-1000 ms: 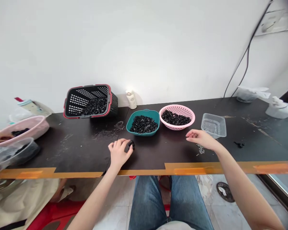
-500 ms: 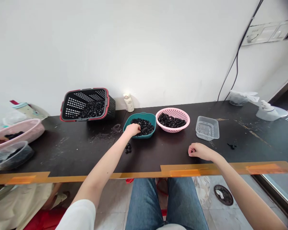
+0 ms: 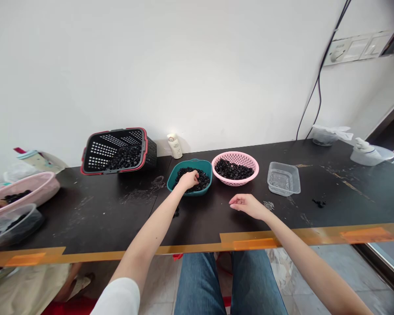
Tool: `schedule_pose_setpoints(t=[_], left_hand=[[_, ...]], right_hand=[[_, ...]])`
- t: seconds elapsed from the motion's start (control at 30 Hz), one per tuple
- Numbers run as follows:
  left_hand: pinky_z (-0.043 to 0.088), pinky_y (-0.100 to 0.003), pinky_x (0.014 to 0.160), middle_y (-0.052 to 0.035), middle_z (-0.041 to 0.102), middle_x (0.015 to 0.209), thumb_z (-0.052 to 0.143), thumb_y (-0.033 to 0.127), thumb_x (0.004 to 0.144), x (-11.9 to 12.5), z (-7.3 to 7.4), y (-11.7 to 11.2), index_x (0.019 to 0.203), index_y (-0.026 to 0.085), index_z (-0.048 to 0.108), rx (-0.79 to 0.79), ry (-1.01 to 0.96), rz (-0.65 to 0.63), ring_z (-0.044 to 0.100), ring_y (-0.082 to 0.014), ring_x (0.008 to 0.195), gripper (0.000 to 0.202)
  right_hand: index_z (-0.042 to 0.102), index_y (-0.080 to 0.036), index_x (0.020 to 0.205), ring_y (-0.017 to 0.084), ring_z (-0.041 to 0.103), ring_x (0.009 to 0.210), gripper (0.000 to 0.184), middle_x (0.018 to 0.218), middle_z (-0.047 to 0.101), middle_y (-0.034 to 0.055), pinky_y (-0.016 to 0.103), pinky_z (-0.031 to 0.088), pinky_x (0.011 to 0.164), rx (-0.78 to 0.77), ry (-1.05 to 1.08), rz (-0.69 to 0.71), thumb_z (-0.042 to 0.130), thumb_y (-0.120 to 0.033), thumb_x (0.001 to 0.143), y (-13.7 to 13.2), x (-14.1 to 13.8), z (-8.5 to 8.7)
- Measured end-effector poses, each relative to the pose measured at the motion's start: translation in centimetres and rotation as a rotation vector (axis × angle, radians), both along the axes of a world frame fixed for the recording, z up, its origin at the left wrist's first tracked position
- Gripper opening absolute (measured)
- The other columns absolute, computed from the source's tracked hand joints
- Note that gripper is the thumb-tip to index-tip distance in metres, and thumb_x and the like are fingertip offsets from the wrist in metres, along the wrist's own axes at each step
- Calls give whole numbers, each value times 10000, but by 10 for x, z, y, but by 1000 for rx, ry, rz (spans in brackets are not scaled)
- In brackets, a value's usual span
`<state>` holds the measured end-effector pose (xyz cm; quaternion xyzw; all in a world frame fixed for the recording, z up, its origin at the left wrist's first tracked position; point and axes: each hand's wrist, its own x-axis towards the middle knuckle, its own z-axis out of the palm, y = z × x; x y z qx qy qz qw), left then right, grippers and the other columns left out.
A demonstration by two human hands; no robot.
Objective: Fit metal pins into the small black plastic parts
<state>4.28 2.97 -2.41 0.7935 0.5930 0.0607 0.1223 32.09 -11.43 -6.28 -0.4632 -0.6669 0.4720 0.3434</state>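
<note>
The person's left hand (image 3: 188,179) is dipping into a heap of small black pieces (image 3: 202,180) filling a teal bowl (image 3: 184,174) at 12 o'clock, its fingers drawn together among the pieces; whether they are gripping any, I cannot tell. A few more black pieces (image 3: 176,213) are lying on the table at 12 o'clock, partly hidden by the forearm. The right hand (image 3: 246,205) is reaching out empty at 1 o'clock, fingers loosely apart. A pink strainer basket (image 3: 235,174) holding more pieces is sitting beside the bowl, apparently keeping both within easy reach. A clear plastic tub (image 3: 283,178) is standing at 2 o'clock, and a black basket (image 3: 118,151) is lying tipped at 11 o'clock. The dark table (image 3: 92,218) is running along a white wall (image 3: 184,65), with orange tape (image 3: 256,243) marking its edge.
</note>
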Motion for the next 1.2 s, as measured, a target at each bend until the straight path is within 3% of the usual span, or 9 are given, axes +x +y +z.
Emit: schedule_pose_setpoints(t=[0.17, 0.37, 0.53, 0.73, 0.9, 0.97, 1.07, 1.13, 1.2], left_hand=[[470, -238, 750, -29, 723, 908, 621, 176, 768, -6, 8, -3, 969, 199, 657, 50, -63, 10, 660, -171, 844, 205], [474, -259, 829, -34, 726, 944, 603, 187, 786, -15, 10, -9, 915, 218, 718, 52, -67, 8, 658, -192, 905, 176], [486, -249, 803, -22, 733, 872, 641, 170, 746, -18, 3, -9, 845, 217, 734, -20, -62, -35, 667, -185, 856, 144], [503, -219, 692, -6, 721, 793, 689, 133, 678, -22, 5, -6, 805, 202, 715, -77, -87, -41, 665, -162, 753, 147], [455, -304, 909, -67, 661, 1043, 499, 265, 880, -8, 27, -42, 971, 191, 646, 132, -201, -43, 611, -184, 983, 188], [429, -321, 960, -72, 627, 1116, 479, 318, 902, 7, 30, -71, 1022, 197, 612, 278, -444, -207, 573, -186, 1063, 216], [497, -265, 795, -36, 658, 991, 500, 325, 899, 32, 11, -108, 1022, 219, 609, 63, -591, -420, 626, -141, 849, 196], [501, -231, 674, -16, 658, 845, 545, 328, 874, 45, -13, -118, 983, 195, 606, -64, -645, -421, 617, -121, 705, 182], [491, -228, 653, -14, 647, 805, 575, 322, 856, 51, -37, -115, 931, 179, 617, -33, -666, -351, 605, -124, 695, 167]], right_hand=[[684, -158, 847, 148, 640, 642, 247, 753, 707, 52, 270, 509, 586, -135, 210, 13, 708, -353, 699, 26, -25, 2], [655, -161, 820, 155, 662, 658, 301, 802, 723, 72, 257, 515, 553, -128, 362, -67, 725, -414, 673, 47, -48, -9], [638, -161, 827, 152, 644, 661, 291, 785, 700, 55, 274, 510, 583, -82, 346, -81, 693, -419, 702, 46, -50, -26], [651, -186, 834, 157, 629, 650, 218, 721, 663, 20, 290, 505, 617, 40, 189, -68, 650, -384, 743, 41, -48, -28], [617, -193, 812, 170, 650, 674, 195, 756, 681, 30, 289, 504, 602, -15, 197, -113, 627, -379, 757, 40, -48, -28], [627, -192, 802, 171, 643, 678, 201, 750, 677, 29, 289, 504, 602, -27, 223, -117, 639, -386, 749, 41, -47, -27], [652, -192, 799, 160, 614, 653, 239, 722, 658, 17, 297, 507, 610, -50, 324, -141, 676, -414, 714, 42, -45, -22], [657, -194, 801, 156, 603, 655, 262, 731, 654, 15, 303, 512, 619, -70, 410, -187, 698, -428, 691, 42, -45, -18], [664, -196, 806, 161, 604, 688, 269, 760, 658, 19, 309, 516, 642, -69, 466, -224, 716, -426, 675, 42, -44, -15]])
